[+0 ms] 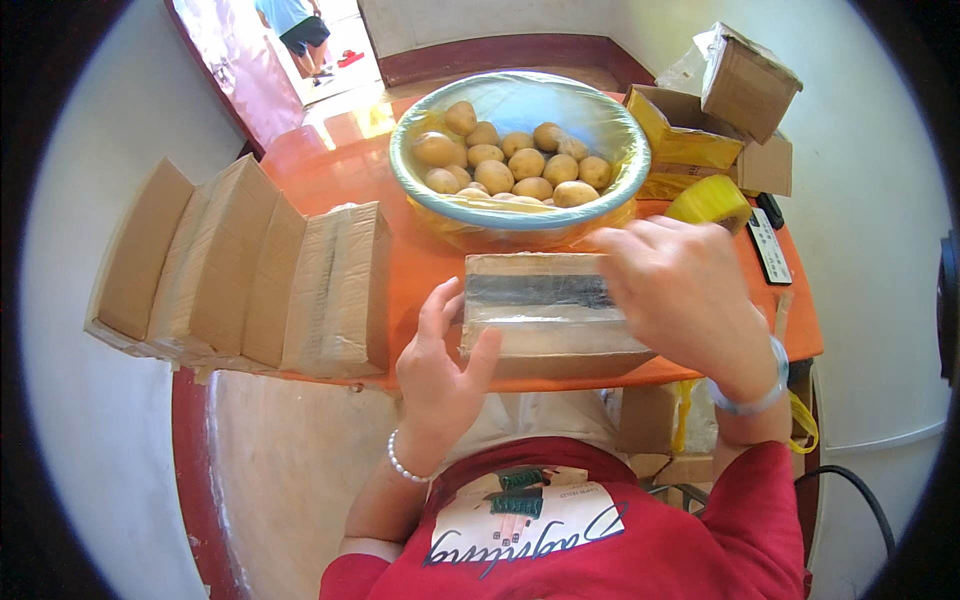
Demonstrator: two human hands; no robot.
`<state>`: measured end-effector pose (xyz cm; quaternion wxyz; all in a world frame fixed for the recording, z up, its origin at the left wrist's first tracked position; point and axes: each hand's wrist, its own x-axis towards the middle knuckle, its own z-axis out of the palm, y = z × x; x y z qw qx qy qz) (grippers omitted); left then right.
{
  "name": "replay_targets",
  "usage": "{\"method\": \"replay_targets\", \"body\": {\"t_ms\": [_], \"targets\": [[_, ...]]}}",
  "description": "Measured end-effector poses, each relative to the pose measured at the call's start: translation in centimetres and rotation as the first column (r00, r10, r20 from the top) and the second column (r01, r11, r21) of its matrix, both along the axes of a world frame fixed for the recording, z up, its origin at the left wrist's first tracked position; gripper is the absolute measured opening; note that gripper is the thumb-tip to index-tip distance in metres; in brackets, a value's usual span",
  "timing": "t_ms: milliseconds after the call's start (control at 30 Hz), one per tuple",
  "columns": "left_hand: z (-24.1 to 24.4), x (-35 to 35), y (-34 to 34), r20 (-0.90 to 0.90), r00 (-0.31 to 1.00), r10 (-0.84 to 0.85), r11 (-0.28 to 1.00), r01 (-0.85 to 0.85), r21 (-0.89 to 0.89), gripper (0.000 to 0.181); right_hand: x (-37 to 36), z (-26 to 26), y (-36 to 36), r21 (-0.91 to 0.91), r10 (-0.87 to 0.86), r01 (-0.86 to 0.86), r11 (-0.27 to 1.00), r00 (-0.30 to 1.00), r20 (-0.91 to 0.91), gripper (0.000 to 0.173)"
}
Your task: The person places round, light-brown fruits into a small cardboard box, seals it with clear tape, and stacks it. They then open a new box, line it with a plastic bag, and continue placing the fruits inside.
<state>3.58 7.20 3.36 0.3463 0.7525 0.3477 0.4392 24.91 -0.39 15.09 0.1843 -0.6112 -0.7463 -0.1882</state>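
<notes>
A taped cardboard box (551, 330) lies at the table's front edge, with a dark strip and clear tape running along its top. My left hand (444, 367) is at its left end, fingers spread and thumb over the near corner; firm contact cannot be made out. Blurred by motion, my right hand (675, 289) is over the box's right end with its fingers curled. Whatever may be between those fingers is hidden. Beyond the box stands a light-blue basin (397, 161) lined with clear plastic, holding several potatoes (526, 163).
Several cardboard boxes (217, 270) stand side by side at the left. On the right are a yellow tape roll (705, 201), a white remote control (770, 246) and stacked cartons (752, 84). The orange tabletop (427, 274) meets a wall. A person (300, 34) is beyond the doorway.
</notes>
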Motion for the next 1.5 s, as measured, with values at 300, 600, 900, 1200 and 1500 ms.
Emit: {"method": "replay_targets", "body": {"t_ms": [300,600,900,1200,1500], "targets": [[0.7,0.1,-0.9,-0.064,0.997,0.033,0.999,-0.033,-0.010,0.044,-4.3,-1.7,8.8,-0.517,0.103,-0.182,0.837,0.978,-0.179,0.031],[0.2,-0.1,-0.7,-0.138,0.989,0.057,0.984,-0.032,0.176,0.040,-3.6,-3.6,10.2,-0.407,0.161,-0.294,0.865,0.930,-0.331,0.024],[-0.4,-0.1,-0.6,-0.058,0.998,0.039,0.987,-0.029,0.156,0.047,-4.4,-3.2,10.3,-0.439,0.090,-0.199,0.876,0.962,-0.257,0.032],[0.1,0.1,-1.0,-0.030,0.999,0.020,0.999,-0.019,0.041,0.045,-4.2,-4.2,10.9,-0.398,0.131,-0.225,0.889,0.959,-0.251,0.026],[-0.2,-0.3,-0.3,-0.078,0.996,0.033,0.989,-0.022,0.145,0.055,-2.3,-1.1,9.1,-0.252,0.181,-0.286,0.925,0.912,-0.369,0.017]]}}
